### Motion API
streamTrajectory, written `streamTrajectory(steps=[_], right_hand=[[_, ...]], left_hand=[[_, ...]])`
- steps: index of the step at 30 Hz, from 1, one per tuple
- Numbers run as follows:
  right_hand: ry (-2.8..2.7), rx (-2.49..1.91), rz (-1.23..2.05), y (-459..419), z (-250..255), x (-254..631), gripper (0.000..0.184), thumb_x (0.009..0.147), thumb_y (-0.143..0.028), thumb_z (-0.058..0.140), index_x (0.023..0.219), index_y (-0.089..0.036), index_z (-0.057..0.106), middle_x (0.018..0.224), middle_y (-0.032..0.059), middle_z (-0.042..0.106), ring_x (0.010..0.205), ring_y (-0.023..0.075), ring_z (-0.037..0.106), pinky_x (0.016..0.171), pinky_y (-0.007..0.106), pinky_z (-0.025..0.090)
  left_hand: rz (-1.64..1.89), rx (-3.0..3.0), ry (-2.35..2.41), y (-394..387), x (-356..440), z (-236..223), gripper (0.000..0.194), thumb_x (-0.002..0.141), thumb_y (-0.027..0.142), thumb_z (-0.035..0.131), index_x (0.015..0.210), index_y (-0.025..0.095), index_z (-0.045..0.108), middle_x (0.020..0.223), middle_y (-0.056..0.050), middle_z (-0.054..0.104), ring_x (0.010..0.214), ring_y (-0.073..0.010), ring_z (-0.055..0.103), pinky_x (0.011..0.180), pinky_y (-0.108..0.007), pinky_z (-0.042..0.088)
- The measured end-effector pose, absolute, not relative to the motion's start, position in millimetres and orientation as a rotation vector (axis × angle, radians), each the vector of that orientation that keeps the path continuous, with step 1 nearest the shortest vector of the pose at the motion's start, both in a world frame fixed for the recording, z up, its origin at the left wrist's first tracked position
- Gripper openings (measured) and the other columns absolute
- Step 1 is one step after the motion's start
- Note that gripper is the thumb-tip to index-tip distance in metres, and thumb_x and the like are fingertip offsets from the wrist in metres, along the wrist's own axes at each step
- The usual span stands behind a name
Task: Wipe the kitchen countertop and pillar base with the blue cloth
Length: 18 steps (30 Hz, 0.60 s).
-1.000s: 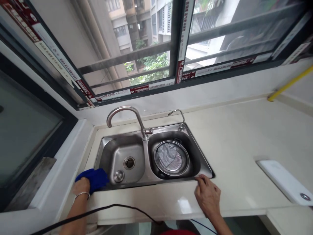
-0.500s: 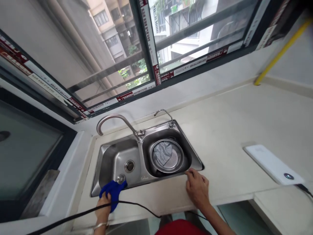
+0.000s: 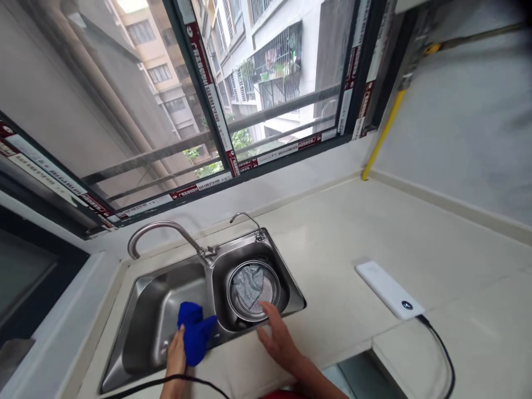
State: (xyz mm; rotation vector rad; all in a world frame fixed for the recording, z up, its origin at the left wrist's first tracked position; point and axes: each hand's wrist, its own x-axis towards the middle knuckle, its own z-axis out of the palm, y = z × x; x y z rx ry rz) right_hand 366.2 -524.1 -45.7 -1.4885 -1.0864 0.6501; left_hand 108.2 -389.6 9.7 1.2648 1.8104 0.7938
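Note:
My left hand [image 3: 178, 350] is closed on a blue cloth [image 3: 193, 332], which hangs over the front edge of the left sink basin [image 3: 153, 310]. Above the front rim of the right basin, my right hand [image 3: 276, 336] has its fingers apart and holds nothing. Its fingertips overlap the near side of a round metal colander [image 3: 276, 288] that lies in that basin. A grey crumpled cloth [image 3: 248, 284] rests inside the colander, covering part of its perforated bottom.
A large curved faucet [image 3: 166, 226] and a small thin spout [image 3: 245, 215] rise behind the basins. On the counter to the right lies a white power bank [image 3: 386, 288] with a black cable [image 3: 444, 349]. A yellow pipe [image 3: 384, 133] meets the counter's back corner.
My view has turned to the right. The right hand has left the counter edge and reached left to the right basin with fingers opened. The blue cloth has moved right, nearer the divider.

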Motion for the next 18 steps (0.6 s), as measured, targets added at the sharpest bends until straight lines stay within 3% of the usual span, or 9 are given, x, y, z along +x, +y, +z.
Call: streamTrajectory(steps=[3, 5, 8, 12, 15, 18], right_hand=[[-1.025, -1.231, 0.999, -513, -19, 354, 0.089, 0.078, -0.043, 0.07, 0.154, -0.029, 0.026, 0.16, 0.0095, 0.033, 0.143, 0.0292, 0.038, 0.108, 0.046, 0.045], [-0.978, -1.111, 1.108, -507, -6, 352, 0.099, 0.074, -0.05, 0.074, 0.156, -0.03, 0.022, 0.162, 0.0088, 0.03, 0.146, 0.0281, 0.034, 0.114, 0.046, 0.039], [-0.842, -1.141, 1.11, -499, 0, 358, 0.091, 0.071, -0.054, 0.076, 0.149, -0.026, 0.04, 0.152, 0.0097, 0.047, 0.142, 0.0278, 0.041, 0.12, 0.047, 0.03], [-0.571, -1.292, 1.098, -498, -9, 378, 0.073, 0.059, -0.056, 0.08, 0.121, -0.02, 0.068, 0.121, 0.0098, 0.07, 0.119, 0.0309, 0.06, 0.11, 0.047, 0.042], [-0.36, -1.327, 1.066, -507, -10, 400, 0.065, 0.053, -0.052, 0.083, 0.108, -0.02, 0.073, 0.103, 0.0068, 0.076, 0.099, 0.0288, 0.068, 0.095, 0.044, 0.052], [-0.143, -1.347, 0.966, -514, 6, 433, 0.07, 0.05, -0.05, 0.083, 0.111, -0.019, 0.07, 0.091, 0.0049, 0.077, 0.085, 0.0269, 0.07, 0.081, 0.042, 0.056]], left_hand=[[0.715, 1.143, 1.458, -397, 160, 17, 0.05, 0.09, 0.051, 0.05, 0.125, 0.018, 0.063, 0.113, -0.011, 0.075, 0.108, -0.0235, 0.07, 0.1, -0.04, 0.055], [0.61, 1.084, 1.228, -408, 192, 20, 0.058, 0.083, 0.055, 0.062, 0.128, 0.019, 0.061, 0.119, -0.011, 0.074, 0.113, -0.0254, 0.067, 0.103, -0.042, 0.052], [0.459, 1.054, 1.113, -423, 224, 22, 0.07, 0.074, 0.055, 0.073, 0.133, 0.02, 0.058, 0.127, -0.011, 0.07, 0.117, -0.0268, 0.065, 0.101, -0.041, 0.053], [0.297, 0.926, 0.932, -423, 230, 25, 0.081, 0.076, 0.055, 0.071, 0.144, 0.02, 0.046, 0.116, -0.013, 0.074, 0.097, -0.0246, 0.072, 0.08, -0.035, 0.058], [0.269, 0.892, 0.911, -404, 212, 24, 0.08, 0.079, 0.055, 0.067, 0.147, 0.023, 0.041, 0.112, -0.013, 0.075, 0.087, -0.0212, 0.074, 0.067, -0.028, 0.056], [0.429, 0.9, 1.109, -382, 185, 8, 0.068, 0.08, 0.052, 0.065, 0.139, 0.021, 0.05, 0.116, -0.015, 0.073, 0.089, -0.0209, 0.074, 0.067, -0.028, 0.057]])
